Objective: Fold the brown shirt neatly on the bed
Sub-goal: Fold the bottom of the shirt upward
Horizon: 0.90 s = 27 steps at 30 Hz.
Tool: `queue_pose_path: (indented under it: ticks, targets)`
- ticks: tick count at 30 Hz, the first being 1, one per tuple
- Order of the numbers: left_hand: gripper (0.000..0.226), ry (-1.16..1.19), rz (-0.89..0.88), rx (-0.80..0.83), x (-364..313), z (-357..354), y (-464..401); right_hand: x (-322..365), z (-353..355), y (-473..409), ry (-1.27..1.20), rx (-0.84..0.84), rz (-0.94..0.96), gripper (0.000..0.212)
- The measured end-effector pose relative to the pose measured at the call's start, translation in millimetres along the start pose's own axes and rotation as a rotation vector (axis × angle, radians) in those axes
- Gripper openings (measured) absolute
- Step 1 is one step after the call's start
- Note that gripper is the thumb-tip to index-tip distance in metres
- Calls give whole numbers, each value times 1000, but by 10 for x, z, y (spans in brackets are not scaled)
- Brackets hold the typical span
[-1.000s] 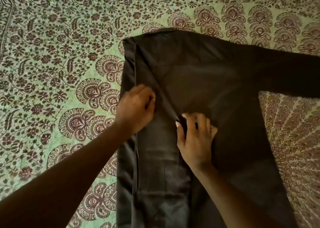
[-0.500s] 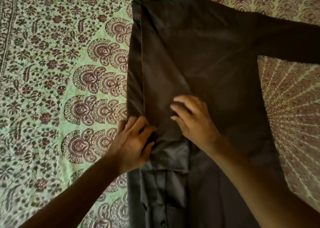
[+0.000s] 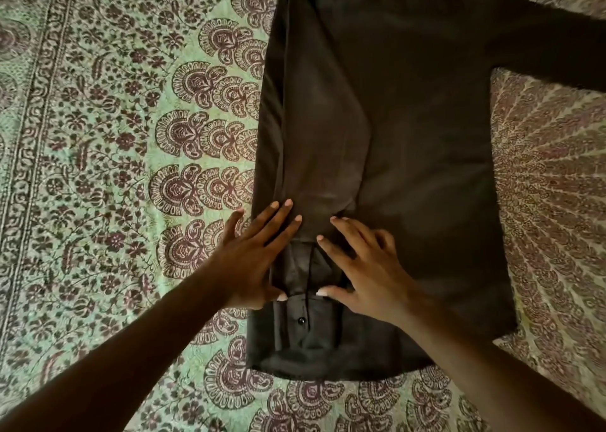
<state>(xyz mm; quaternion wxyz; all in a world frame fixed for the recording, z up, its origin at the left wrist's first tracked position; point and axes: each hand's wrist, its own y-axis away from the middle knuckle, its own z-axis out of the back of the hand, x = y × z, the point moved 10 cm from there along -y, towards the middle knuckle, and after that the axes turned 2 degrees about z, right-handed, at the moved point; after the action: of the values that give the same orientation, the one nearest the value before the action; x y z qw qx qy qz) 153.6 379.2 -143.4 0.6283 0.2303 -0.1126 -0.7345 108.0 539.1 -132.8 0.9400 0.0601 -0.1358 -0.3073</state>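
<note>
Shirt (image 3: 410, 143) lies flat on the bed (image 3: 114, 136), one side panel and sleeve folded inward, the other sleeve (image 3: 551, 44) extended far beyond the right hand. Recommended: press outward from both palms to set the crease before the second fold.

Left hand (image 3: 252, 261) and right hand (image 3: 364, 274): each grip spread flat, clamped on nothing, pressing the cuff (image 3: 305, 307) between them. Button (image 3: 300, 320) just below the thumbs.

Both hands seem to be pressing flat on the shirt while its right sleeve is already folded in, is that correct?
Not quite: the head view shows the sleeve at right spread out on the bedspread. Both the left hand and right hand do press flat on the shirt.
</note>
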Motion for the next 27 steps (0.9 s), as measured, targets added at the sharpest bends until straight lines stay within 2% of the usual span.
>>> queue_pose_path:
  ticks: [4,8,10,14,18,20,22,24,27]
  targets:
    - [142,7,13,11,-2,-18,-27,72,-142,165,0,34,12,100]
    - [132,-14,-8,-82,-76,0,32,79,-192,199,7,3,13,101]
    - [135,-46,-39,-101,-146,-42,88,92,-214,198,16,-7,13,102]
    - [147,-42,-54,-68,-166,-109,123,109,-232,202,42,12,28,104]
    - [151,-41,-27,-1,-185,-117,131,130,-222,198,60,92,30,103]
    - [140,-21,-16,14,-195,-64,141,141,-186,195,49,118,33,98]
    - [111,22,-3,-36,-201,59,152,121,-83,174,-11,74,10,87]
    - [83,108,14,-117,-211,200,164,50,59,167,-82,-39,-44,73]
    - [66,257,39,-259,-279,398,138,-182,232,229,-226,-232,-133,61]
